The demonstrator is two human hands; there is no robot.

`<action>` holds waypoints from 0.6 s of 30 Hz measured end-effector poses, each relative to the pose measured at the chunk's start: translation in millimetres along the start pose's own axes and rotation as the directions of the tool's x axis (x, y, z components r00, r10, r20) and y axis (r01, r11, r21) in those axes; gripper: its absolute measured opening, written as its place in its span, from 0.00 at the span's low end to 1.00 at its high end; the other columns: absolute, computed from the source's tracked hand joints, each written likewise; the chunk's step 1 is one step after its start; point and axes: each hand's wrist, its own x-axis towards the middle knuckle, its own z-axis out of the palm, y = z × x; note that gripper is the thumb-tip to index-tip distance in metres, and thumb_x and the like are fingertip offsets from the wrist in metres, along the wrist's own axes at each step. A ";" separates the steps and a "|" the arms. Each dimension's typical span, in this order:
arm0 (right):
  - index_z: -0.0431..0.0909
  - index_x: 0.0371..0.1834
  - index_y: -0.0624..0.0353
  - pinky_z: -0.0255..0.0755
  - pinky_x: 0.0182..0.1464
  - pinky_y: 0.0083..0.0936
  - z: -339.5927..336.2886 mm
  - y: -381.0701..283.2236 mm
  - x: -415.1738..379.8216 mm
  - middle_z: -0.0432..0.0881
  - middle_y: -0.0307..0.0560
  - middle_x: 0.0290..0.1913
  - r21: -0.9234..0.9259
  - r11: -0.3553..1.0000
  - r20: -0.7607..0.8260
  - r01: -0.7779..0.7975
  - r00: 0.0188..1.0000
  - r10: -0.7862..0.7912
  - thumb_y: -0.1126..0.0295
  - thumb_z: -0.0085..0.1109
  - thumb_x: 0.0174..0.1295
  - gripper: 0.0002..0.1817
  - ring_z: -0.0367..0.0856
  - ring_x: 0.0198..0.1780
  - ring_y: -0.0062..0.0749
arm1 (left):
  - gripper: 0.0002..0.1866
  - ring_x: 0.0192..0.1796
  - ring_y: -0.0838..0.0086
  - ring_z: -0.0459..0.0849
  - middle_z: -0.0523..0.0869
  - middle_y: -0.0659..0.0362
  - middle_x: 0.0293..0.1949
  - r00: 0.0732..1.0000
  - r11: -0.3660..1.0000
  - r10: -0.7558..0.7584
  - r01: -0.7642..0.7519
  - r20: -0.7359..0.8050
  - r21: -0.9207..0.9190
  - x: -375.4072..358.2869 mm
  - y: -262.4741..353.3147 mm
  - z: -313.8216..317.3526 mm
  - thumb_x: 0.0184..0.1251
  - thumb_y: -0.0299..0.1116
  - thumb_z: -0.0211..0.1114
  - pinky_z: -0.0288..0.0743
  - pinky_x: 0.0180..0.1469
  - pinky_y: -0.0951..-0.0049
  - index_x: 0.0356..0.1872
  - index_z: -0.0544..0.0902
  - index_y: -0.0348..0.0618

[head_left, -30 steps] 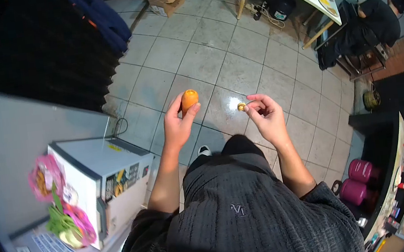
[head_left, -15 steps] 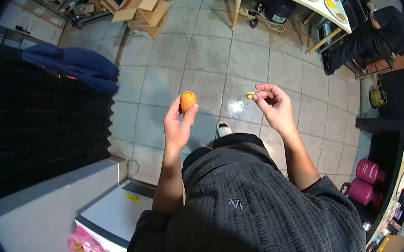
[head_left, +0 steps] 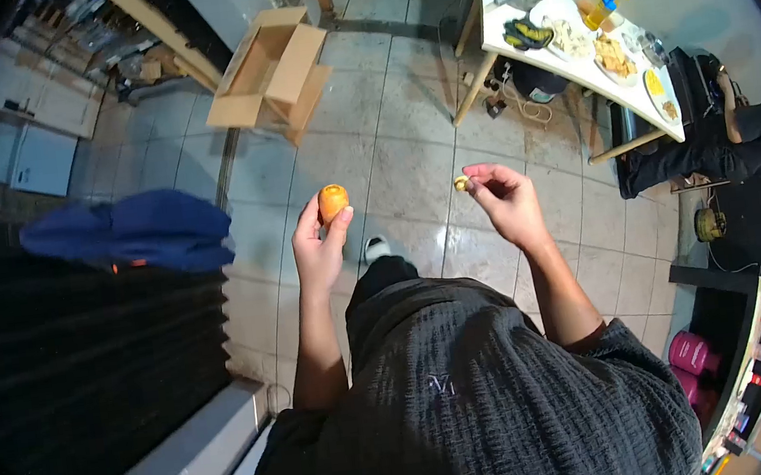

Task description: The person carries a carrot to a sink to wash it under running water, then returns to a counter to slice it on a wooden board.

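Note:
My left hand (head_left: 317, 254) is closed around an orange, rounded piece of what looks like carrot (head_left: 334, 201), held upright with a ringed end facing up. Its lower part is hidden by my fingers and thumb. Off to the right, my right hand (head_left: 513, 208) pinches a small pale-yellow piece with dark spots (head_left: 461, 183) between thumb and fingertips. That bit is too small to name. Both hands are raised in front of my body, well apart, above the tiled floor (head_left: 400, 165).
Ahead to the right stands a white table (head_left: 520, 57) with plates of food and bottles. A person in dark clothes (head_left: 758, 133) is beyond it. An open cardboard box (head_left: 272, 71) is ahead left. A blue garment (head_left: 131, 233) hangs at left; pink canisters (head_left: 691, 352) sit right.
The view has moved forward, bringing the table and box nearer and showing more of them. My foot has stepped ahead on the left. Both hands keep their holds.

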 end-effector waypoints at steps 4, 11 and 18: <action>0.81 0.47 0.65 0.73 0.44 0.15 8.3 -33.2 74.2 0.84 0.38 0.37 -0.018 0.998 -0.058 -0.053 0.997 0.052 0.76 0.57 0.64 0.10 0.79 0.39 0.15 | 0.19 0.42 0.82 0.76 0.81 0.64 0.41 0.991 0.994 0.095 -0.099 0.089 0.040 114.5 20.8 12.9 0.64 0.31 0.67 0.70 0.47 0.81 0.53 0.77 0.33; 0.82 0.45 0.65 0.73 0.41 0.15 1.1 -32.7 196.5 0.85 0.38 0.36 -0.003 0.996 -0.227 -0.085 0.970 0.082 0.77 0.57 0.64 0.09 0.79 0.36 0.15 | 0.19 0.46 0.82 0.76 0.81 0.63 0.42 0.948 0.998 0.054 -0.057 0.313 0.000 280.9 24.6 65.3 0.65 0.30 0.66 0.69 0.52 0.80 0.54 0.75 0.30; 0.81 0.41 0.64 0.71 0.38 0.14 -42.4 -18.8 372.5 0.83 0.35 0.32 0.038 0.998 -0.210 -0.046 0.976 0.053 0.76 0.56 0.65 0.06 0.77 0.34 0.13 | 0.12 0.35 0.89 0.70 0.76 0.69 0.35 0.940 0.999 -0.011 0.024 0.340 -0.034 432.6 12.0 139.1 0.67 0.27 0.63 0.64 0.37 0.87 0.48 0.77 0.35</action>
